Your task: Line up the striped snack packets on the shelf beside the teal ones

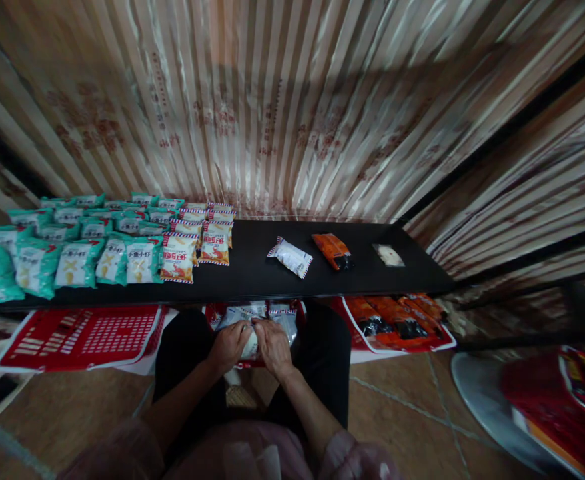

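While the left hand (230, 345) and right hand (272, 345) grip a pale packet (250, 345) between them, over a red basket (301, 314), a loosened pinch could drop it among the packets (286, 323) underneath. Pushed straight forward, the knuckles could bump the black table's (252, 283) near edge, just beyond them. Dark-clad knees (330, 347) hem both sides; room opens ahead, around a lone white packet (290, 257).
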The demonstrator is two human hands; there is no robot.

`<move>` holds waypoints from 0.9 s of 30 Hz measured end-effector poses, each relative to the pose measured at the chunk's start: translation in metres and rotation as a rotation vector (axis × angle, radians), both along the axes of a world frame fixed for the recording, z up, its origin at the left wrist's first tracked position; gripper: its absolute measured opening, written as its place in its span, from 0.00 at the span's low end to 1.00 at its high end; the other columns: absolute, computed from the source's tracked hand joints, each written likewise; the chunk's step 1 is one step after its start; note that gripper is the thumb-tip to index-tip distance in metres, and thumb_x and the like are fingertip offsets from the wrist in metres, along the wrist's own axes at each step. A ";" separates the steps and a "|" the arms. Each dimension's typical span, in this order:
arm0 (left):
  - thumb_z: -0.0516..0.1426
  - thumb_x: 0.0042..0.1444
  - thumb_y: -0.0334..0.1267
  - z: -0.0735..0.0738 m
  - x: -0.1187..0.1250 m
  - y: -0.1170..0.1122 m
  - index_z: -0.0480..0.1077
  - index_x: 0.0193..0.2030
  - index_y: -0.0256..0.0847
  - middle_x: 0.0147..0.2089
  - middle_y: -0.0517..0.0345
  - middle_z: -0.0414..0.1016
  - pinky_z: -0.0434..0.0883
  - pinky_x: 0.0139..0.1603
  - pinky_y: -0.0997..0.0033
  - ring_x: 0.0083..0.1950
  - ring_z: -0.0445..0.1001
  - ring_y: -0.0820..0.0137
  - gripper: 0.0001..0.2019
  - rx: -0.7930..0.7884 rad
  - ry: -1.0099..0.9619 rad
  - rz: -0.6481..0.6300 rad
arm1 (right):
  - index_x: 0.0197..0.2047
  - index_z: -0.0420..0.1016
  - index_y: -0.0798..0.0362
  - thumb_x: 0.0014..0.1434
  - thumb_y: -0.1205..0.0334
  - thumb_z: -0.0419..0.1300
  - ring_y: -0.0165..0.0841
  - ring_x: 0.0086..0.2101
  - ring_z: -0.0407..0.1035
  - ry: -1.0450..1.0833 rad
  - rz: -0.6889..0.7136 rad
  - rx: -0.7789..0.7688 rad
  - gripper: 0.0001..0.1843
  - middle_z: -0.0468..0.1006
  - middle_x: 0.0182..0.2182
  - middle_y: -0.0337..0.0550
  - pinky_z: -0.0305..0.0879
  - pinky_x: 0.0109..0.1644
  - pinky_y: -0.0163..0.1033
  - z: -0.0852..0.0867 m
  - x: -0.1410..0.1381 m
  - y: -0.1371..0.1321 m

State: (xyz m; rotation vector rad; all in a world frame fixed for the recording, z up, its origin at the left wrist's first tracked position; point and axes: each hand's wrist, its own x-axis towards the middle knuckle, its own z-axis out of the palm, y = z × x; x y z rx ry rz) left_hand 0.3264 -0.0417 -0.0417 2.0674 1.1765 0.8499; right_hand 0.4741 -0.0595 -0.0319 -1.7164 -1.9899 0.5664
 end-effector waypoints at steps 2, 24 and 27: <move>0.39 0.63 0.43 0.003 -0.001 0.003 0.67 0.37 0.40 0.34 0.52 0.76 0.70 0.40 0.69 0.37 0.75 0.68 0.18 -0.037 0.009 -0.014 | 0.48 0.73 0.53 0.66 0.56 0.33 0.36 0.46 0.68 -0.028 0.055 -0.038 0.28 0.77 0.43 0.47 0.57 0.52 0.41 0.003 0.002 -0.001; 0.50 0.56 0.47 0.028 -0.006 0.038 0.72 0.31 0.42 0.30 0.60 0.75 0.65 0.35 0.76 0.34 0.72 0.70 0.15 -0.306 -0.132 0.031 | 0.40 0.73 0.53 0.64 0.46 0.34 0.40 0.35 0.73 -0.176 -0.242 -0.145 0.30 0.79 0.33 0.50 0.59 0.37 0.37 0.002 -0.007 -0.001; 0.53 0.53 0.47 0.022 -0.008 0.038 0.73 0.33 0.40 0.33 0.58 0.76 0.67 0.37 0.75 0.37 0.73 0.68 0.14 -0.382 -0.236 0.066 | 0.41 0.74 0.51 0.63 0.45 0.32 0.40 0.33 0.73 -0.133 -0.333 -0.187 0.32 0.79 0.32 0.50 0.59 0.34 0.38 0.001 -0.006 0.000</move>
